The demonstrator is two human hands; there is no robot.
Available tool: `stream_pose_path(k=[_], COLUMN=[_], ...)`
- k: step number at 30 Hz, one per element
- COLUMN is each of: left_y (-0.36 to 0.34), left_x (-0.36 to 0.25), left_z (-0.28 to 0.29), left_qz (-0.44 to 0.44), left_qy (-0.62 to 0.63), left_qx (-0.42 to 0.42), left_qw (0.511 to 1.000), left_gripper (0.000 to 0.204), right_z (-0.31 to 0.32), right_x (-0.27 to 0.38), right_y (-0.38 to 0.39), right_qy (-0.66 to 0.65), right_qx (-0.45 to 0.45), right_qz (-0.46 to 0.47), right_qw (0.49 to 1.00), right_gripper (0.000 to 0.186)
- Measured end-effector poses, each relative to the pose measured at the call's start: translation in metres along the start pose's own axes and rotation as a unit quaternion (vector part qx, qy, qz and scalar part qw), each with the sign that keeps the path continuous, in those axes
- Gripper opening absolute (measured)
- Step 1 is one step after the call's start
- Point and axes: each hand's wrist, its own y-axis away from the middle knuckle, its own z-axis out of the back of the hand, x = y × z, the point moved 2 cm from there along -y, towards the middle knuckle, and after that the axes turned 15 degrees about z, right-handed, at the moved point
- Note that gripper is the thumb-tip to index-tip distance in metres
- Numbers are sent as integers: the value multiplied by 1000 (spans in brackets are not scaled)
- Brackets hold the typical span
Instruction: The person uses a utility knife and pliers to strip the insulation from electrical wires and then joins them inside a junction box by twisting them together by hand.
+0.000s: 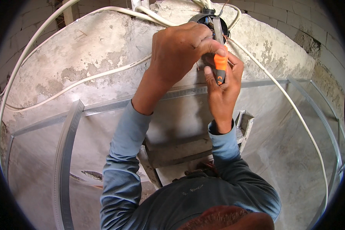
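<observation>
Both my arms reach up to a round black junction box [197,17] on the rough wall. My right hand [225,90] is closed round an orange and grey handle [220,63]. From that handle a flat metal blade [217,30] points up across the box; the tool's exact kind is unclear. My left hand [180,48] is closed just left of the blade, its thumb tip by the top of the handle. Whatever its curled fingers grip is hidden. Thin copper-coloured wire ends [225,37] show beside the blade, and other wires inside the box are mostly covered.
White cables [103,71] loop across the wall to the left, and another cable [285,91] hangs down at the right. A metal profile frame [67,153] crosses the wall below my hands. Under my forearms stands a ladder [180,153]. Blockwork [283,17] rises behind.
</observation>
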Motion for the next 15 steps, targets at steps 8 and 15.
stream_pose_path(k=[8,15], left_y=[-1,6], left_x=[-4,4], left_z=[-7,-6], left_qz=[-65,-33], left_qy=[-24,15], left_qx=[-55,-26], left_qw=[996,999], left_gripper=[13,15], right_z=[-24,57], right_x=[6,21], right_y=[8,-25], right_qy=[-15,-96], right_qx=[-101,-268], right_qz=[-42,-70], right_qw=[994,956], right_gripper=[32,41])
